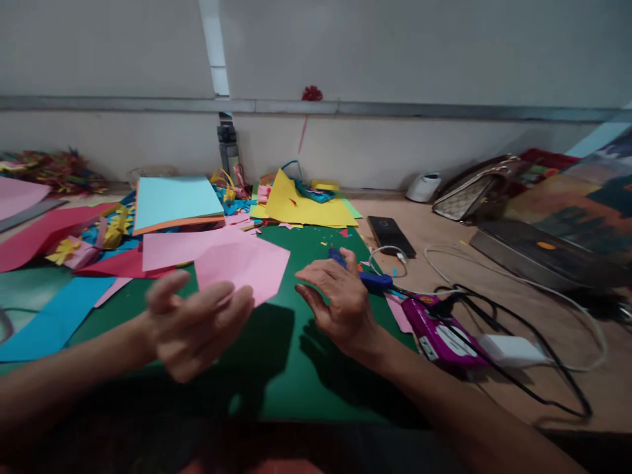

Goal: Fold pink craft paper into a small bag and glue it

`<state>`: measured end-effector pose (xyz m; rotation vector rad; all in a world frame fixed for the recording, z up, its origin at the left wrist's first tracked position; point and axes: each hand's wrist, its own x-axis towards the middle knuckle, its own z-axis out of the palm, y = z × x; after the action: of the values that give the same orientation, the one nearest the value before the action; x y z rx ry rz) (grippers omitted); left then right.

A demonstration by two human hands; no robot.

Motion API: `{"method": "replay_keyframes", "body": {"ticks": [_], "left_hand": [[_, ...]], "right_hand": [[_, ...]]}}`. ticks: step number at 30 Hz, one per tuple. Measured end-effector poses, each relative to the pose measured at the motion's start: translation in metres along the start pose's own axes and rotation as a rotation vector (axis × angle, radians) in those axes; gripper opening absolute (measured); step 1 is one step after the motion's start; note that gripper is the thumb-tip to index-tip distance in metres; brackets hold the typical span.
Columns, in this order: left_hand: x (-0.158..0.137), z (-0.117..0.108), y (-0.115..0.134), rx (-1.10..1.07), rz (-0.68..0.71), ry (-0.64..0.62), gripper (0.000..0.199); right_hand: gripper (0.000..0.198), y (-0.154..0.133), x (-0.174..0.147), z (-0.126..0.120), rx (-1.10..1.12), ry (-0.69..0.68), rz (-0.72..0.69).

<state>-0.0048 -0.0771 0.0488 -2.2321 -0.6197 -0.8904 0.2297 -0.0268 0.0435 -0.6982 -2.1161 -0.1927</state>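
A sheet of pink paper (247, 260) is raised over the green mat, casting an angular shadow below. My left hand (197, 326), smeared by motion, has its bent fingers against the lower edge of this sheet and appears to hold it; the exact grip is hidden. Right of the paper, my right hand (340, 299) hovers above the mat with thumb and fingers apart and nothing visible between them. Just behind that hand lies a blue glue gun (376, 282), partly covered by the fingers. Another pink sheet (165, 250) rests beyond my left hand.
Light-blue sheets (178, 197), yellow paper (311, 207) and paper scraps lie at the back. A blue strip (64, 316) is at left. On the right are a phone (391, 236), a purple box (439, 336), a white adapter (513, 349) and looping cables. A bottle (228, 148) stands by the wall.
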Motion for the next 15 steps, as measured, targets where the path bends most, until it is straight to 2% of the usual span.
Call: {"method": "replay_keyframes", "body": {"ticks": [1, 2, 3, 5, 7, 10, 12, 15], "left_hand": [[-0.005, 0.005, 0.005, 0.089, 0.178, 0.017, 0.013], [-0.01, 0.01, 0.011, 0.118, 0.249, -0.022, 0.013], [-0.014, 0.016, 0.017, 0.107, 0.266, -0.053, 0.021], [-0.019, 0.024, 0.027, 0.013, 0.26, -0.116, 0.024], [-0.022, 0.028, 0.033, -0.1, 0.168, -0.221, 0.024], [-0.025, 0.031, 0.035, -0.168, -0.049, -0.379, 0.02], [-0.027, 0.033, 0.035, -0.162, -0.14, -0.427, 0.015], [-0.029, 0.034, 0.035, -0.166, -0.194, -0.444, 0.012]], "right_hand": [[0.005, 0.0, 0.0, 0.001, -0.001, -0.013, 0.003], [0.005, -0.001, -0.001, 0.003, 0.002, -0.031, 0.003], [0.007, -0.002, -0.002, 0.004, 0.005, -0.054, 0.002], [0.01, -0.005, -0.004, 0.005, 0.013, -0.123, 0.002], [0.014, -0.007, -0.008, 0.006, 0.02, -0.215, 0.001], [0.015, -0.009, -0.014, 0.011, 0.056, -0.355, -0.021], [0.013, -0.008, -0.018, 0.015, 0.095, -0.407, -0.051], [0.013, -0.006, -0.021, 0.023, 0.155, -0.427, -0.111]]}}
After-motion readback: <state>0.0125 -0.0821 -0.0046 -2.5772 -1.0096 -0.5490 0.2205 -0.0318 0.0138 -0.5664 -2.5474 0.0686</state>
